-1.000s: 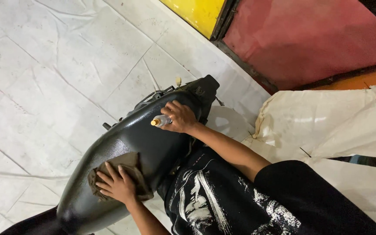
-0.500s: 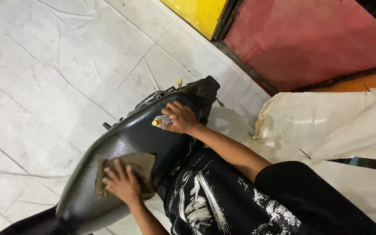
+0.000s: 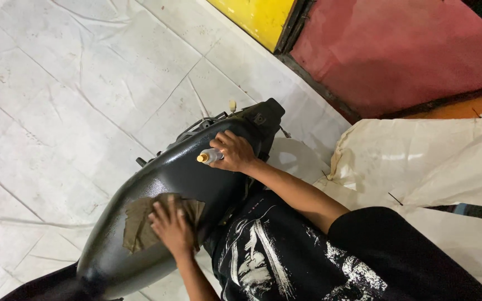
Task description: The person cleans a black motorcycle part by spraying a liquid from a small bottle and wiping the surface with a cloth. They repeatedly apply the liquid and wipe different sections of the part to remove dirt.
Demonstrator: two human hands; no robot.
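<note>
A glossy black motorcycle body panel (image 3: 163,178) lies across the tiled floor and against my lap. My left hand (image 3: 171,226) presses flat on a brownish cloth (image 3: 138,223) on the panel's lower part. My right hand (image 3: 234,151) rests on the upper part of the panel. It is closed around a small clear bottle with an orange cap (image 3: 207,157), which points left. The far end of the panel (image 3: 263,114) shows brackets and wires.
White tiles (image 3: 57,95) cover the floor to the left. A pale sheet or sack (image 3: 419,161) lies to the right. Farther back are a yellow panel (image 3: 255,17) and a red surface (image 3: 397,50). My black printed shirt (image 3: 285,262) fills the lower right.
My left hand has slid the cloth along the panel, from lower left toward the right. My right hand and the bottle have stayed in place.
</note>
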